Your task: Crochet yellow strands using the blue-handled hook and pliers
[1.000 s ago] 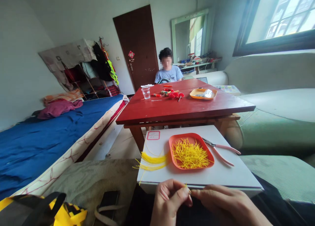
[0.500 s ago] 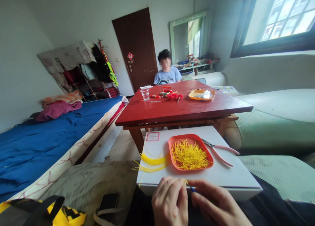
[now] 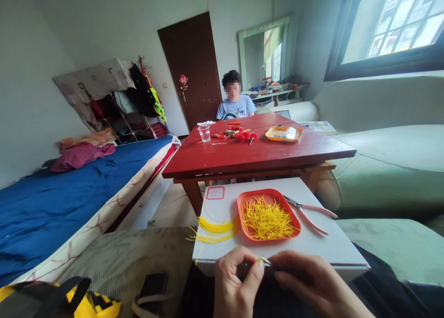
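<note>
At the near edge of the white box point(image 3: 215, 254), the right hand point(image 3: 305, 274) grips a slim metal-tipped tool point(image 3: 267, 261), its tip meeting the left hand's point(image 3: 239, 278) pinched fingers. Whether those hold a strand, I can't tell. Just beyond, an orange tray point(image 3: 242, 230) of cut yellow strands point(image 3: 267, 218) sits beside pink-handled pliers point(image 3: 310, 208).

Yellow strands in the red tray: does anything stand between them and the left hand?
Nothing visible but the low near rim of the red tray stands between the left hand and the yellow strands. The pliers lie right of the tray, outside that path.
</note>
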A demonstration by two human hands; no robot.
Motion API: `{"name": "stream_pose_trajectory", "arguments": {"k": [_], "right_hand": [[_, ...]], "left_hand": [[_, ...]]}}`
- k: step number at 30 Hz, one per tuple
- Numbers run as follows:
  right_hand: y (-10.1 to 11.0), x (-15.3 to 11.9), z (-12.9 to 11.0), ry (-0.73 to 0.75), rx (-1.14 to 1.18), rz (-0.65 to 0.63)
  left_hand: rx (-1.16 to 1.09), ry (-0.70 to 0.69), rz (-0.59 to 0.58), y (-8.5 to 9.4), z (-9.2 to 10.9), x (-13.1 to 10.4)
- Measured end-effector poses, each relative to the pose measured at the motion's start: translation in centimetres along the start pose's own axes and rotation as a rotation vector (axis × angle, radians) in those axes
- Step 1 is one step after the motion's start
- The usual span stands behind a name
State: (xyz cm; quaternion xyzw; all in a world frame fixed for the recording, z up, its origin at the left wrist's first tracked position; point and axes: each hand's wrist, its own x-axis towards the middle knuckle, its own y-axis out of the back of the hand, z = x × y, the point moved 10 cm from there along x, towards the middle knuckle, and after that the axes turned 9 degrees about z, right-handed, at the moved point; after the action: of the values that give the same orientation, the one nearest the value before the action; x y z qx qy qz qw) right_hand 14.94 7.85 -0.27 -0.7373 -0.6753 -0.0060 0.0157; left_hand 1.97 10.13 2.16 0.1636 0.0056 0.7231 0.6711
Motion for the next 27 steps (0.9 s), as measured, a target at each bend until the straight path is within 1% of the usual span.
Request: {"name": "stream_pose_trajectory", "arguments": {"k": [3,5,7,10,14,20,22,24,26,27], "right_hand": [[-0.3,0.0,0.3,0.005,-0.011,-0.042],[-0.3,0.0,0.4,0.0,0.014,-0.049],[-0.4,0.0,0.3,-0.007,0.021,-0.05],[-0.5,0.0,0.1,0.024,-0.043,-0.071],[-0.4,0.0,-0.1,0.056,-0.137,-0.08],[-0.3,0.0,0.0,0.068,-0.159,-0.094],[0.1,0.0,0.4,0.067,-0.157,-0.054],[1.0,0.0,0.9,0.042,-0.122,0.024],[1.7,0.0,1.5,-0.009,-0.004,0.084],[1.7,0.0,1.7,-0.044,0.081,0.08]], "left_hand": [[-0.12,0.136,-0.055,-0.6,-0.9,0.1],[-0.231,0.232,-0.092,-1.1,-1.4,0.0],[-0.332,0.312,-0.104,-1.5,-2.0,-0.1],[-0.4,0.363,-0.096,-1.7,-2.3,-0.2],[-0.369,0.343,-0.104,-1.7,-2.1,-0.3],[-0.305,0.331,-0.138,-1.6,-2.3,-0.2],[-0.274,0.316,-0.161,-1.7,-2.4,-0.2],[-0.235,0.293,-0.186,-1.9,-2.5,-0.2],[-0.155,0.215,-0.186,-1.7,-2.3,-0.2],[-0.081,0.115,-0.163,-1.4,-1.7,-0.1]]}}
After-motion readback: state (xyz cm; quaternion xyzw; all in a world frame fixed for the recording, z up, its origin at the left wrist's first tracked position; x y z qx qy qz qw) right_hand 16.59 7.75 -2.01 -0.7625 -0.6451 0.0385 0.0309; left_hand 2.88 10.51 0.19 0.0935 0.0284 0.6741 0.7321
